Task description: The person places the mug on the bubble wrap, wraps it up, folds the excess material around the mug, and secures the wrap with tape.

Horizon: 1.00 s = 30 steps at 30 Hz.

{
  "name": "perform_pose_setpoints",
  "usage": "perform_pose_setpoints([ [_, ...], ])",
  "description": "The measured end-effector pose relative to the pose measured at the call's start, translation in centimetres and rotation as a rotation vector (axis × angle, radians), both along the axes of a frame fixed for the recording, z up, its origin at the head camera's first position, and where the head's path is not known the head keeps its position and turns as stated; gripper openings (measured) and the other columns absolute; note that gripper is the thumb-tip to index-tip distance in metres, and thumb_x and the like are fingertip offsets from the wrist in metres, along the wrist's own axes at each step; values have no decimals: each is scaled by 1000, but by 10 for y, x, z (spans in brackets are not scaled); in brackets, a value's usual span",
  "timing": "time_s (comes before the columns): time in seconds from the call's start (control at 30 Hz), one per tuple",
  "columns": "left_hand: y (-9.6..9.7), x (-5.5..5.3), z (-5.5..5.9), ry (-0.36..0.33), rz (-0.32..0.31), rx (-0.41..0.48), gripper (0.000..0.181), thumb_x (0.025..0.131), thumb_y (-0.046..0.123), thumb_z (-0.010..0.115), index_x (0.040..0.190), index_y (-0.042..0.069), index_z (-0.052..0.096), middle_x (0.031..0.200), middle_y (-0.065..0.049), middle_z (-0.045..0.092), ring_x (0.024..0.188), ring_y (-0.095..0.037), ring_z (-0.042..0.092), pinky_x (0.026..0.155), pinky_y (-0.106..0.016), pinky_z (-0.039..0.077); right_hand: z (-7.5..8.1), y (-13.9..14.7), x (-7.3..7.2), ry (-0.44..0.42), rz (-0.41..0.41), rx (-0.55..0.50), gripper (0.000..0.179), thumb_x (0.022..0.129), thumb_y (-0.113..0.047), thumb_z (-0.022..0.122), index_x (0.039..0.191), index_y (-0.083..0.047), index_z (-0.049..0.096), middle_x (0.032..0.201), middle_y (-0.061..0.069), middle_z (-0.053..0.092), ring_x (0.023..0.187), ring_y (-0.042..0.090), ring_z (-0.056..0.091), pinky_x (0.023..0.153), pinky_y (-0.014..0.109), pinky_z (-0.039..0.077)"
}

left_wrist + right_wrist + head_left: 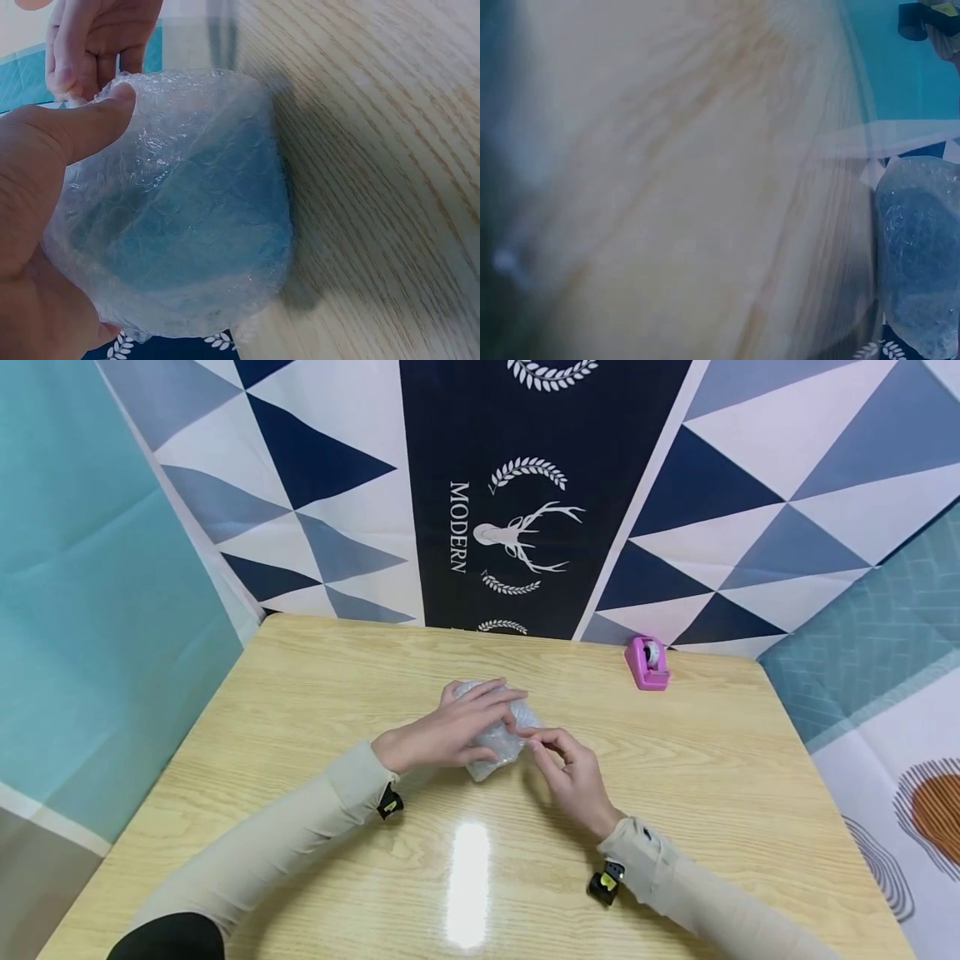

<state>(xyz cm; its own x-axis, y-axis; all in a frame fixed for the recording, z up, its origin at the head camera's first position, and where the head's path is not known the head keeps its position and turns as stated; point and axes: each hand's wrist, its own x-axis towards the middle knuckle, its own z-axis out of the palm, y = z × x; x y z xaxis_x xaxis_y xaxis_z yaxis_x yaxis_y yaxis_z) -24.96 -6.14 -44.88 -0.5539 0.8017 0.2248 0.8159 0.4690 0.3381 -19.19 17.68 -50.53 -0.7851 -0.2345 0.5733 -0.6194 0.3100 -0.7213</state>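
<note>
A packet wrapped in clear bubble wrap (483, 768) sits near the middle of the wooden table. My left hand (465, 722) spreads over it from the left and grips it. In the left wrist view the thumb lies along one edge of the bubble-wrapped packet (195, 202), which looks rounded and bluish through the plastic. My right hand (576, 777) pinches the wrap at the packet's right edge between thumb and index finger. The right wrist view shows the packet (919, 255) at its right border; what is inside the wrap is blurred by the bubbles.
A pink tape dispenser (648, 664) with a roll in it stands at the table's back right. Behind the wooden table (337, 660) hangs a patterned cloth (517, 460) with triangles and a deer head. Light reflects off the tabletop in front of the hands.
</note>
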Motion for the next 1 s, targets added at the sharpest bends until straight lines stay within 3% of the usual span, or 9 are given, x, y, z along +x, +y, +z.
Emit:
perform_pose_setpoints([
  [0.13, -1, -1, 1, -1, 7, 31, 39, 84, 31, 84, 114, 25, 59, 171, -1, 22, 159, -32, 15, 111, -75, 25, 1, -2, -2, 31, -39, 20, 17, 94, 13, 62, 104, 1, 69, 111, 17, 76, 104, 20, 71, 95, 18, 53],
  [0.23, -1, 0, 1, -6, 12, 31, 39, 84, 30, 85, 112, 23, 58, 169, -3, 25, 159, -32, 15, 112, -73, 25, 6, -7, -3, 32, -64, -6, 15, 93, 15, 62, 101, 4, 69, 103, 20, 74, 97, 18, 69, 90, 16, 52],
  [0.5, -1, 1, 0, -20, -4, 29, 40, 84, 28, 83, 110, 22, 53, 162, -1, 42, 159, -30, 21, 113, -72, 22, 34, -19, 0, -90, -73, -88, 9, 96, 10, 62, 100, 9, 70, 96, 20, 69, 83, 4, 58, 73, 15, 49],
  [0.73, 0, 1, 0, -4, -10, 30, 41, 84, 27, 84, 110, 22, 52, 160, -1, 44, 157, -33, 24, 112, -69, 25, 32, -22, -5, -168, -83, -171, 9, 97, 7, 63, 98, 8, 72, 96, 22, 68, 84, 4, 58, 72, 14, 48],
  [1.0, 0, 1, 2, 19, 2, 7, 43, 85, 29, 84, 114, 23, 53, 159, 1, 44, 157, -30, 24, 111, -66, 27, 40, -24, -6, -228, -123, -139, 9, 98, 0, 66, 99, 4, 73, 92, 17, 68, 75, 8, 54, 64, 17, 45],
])
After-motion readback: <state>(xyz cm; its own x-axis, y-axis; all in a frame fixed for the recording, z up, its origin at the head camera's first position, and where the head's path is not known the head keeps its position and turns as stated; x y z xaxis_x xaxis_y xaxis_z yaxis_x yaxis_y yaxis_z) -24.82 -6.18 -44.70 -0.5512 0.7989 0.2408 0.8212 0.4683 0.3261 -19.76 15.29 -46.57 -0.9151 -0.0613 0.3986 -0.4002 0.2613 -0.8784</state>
